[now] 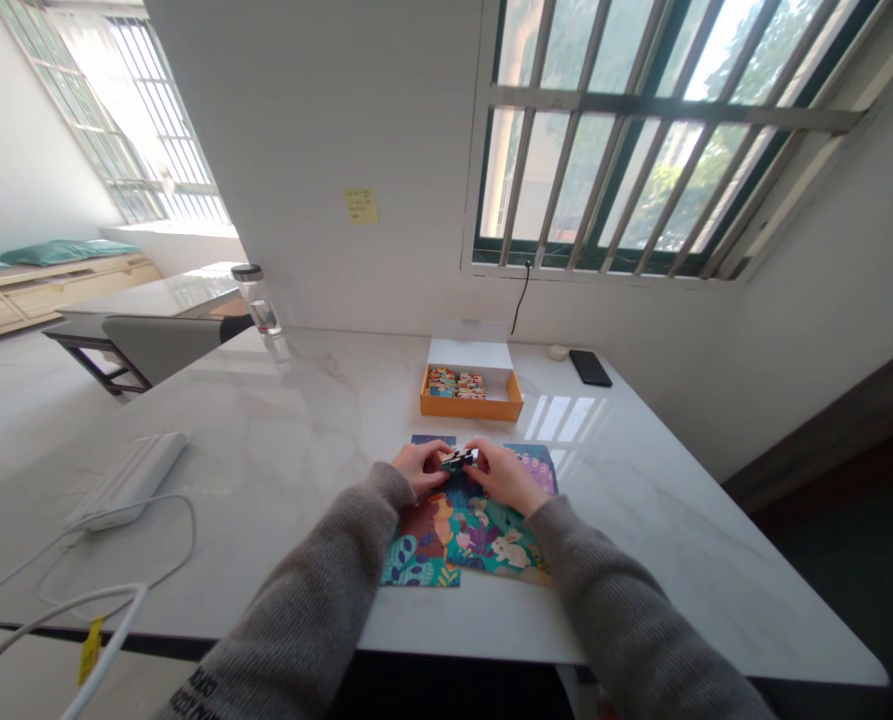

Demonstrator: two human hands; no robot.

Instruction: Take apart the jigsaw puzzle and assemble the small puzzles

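Both my hands meet above a colourful animal jigsaw puzzle [483, 540] lying on the table. Between their fingertips are small puzzle pieces [459, 460] with dark and white patches; their exact number is hard to make out. My left hand [420, 468] grips them from the left, thumb and fingers closed. From the other side my right hand [507, 474] pinches them. Below the hands, the puzzle shows a white rabbit, leaves and a brown animal. Its upper part is partly covered by my hands, with a purple-pink section at the right.
Behind the puzzle stands an open orange box [472, 408] with more pieces inside and its white lid raised. A black phone [590, 368] and a small white round item [558, 352] lie back right. At left are a white power strip [135, 480], cables and a clear bottle [258, 300].
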